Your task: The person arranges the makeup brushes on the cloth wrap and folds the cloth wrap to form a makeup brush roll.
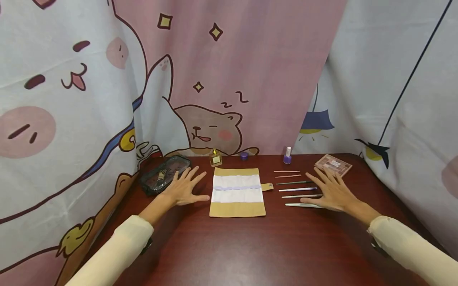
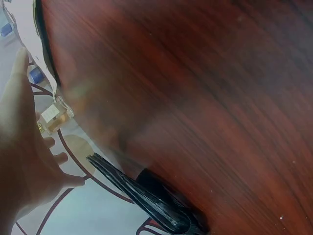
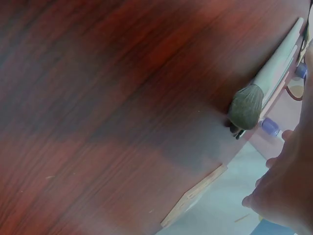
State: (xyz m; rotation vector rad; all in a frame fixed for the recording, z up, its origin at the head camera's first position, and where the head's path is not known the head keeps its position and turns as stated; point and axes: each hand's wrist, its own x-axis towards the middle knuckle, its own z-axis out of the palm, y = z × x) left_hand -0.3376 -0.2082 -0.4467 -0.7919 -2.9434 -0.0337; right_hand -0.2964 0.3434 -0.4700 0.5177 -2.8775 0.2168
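My left hand is spread over the table beside a black see-through cosmetic pouch, holding nothing. To its right lies an unrolled tan and white cloth brush roll with a small strap. My right hand, fingers also spread, hovers over the handle ends of several makeup brushes laid in a row. It hides their heads in the head view; in the right wrist view a fluffy dark brush head shows. An eyeshadow palette lies just beyond the right fingertips.
Along the back edge of the dark red wood table stand a perfume bottle, a small purple jar and a purple nail polish bottle. A printed cartoon curtain hangs behind and at both sides.
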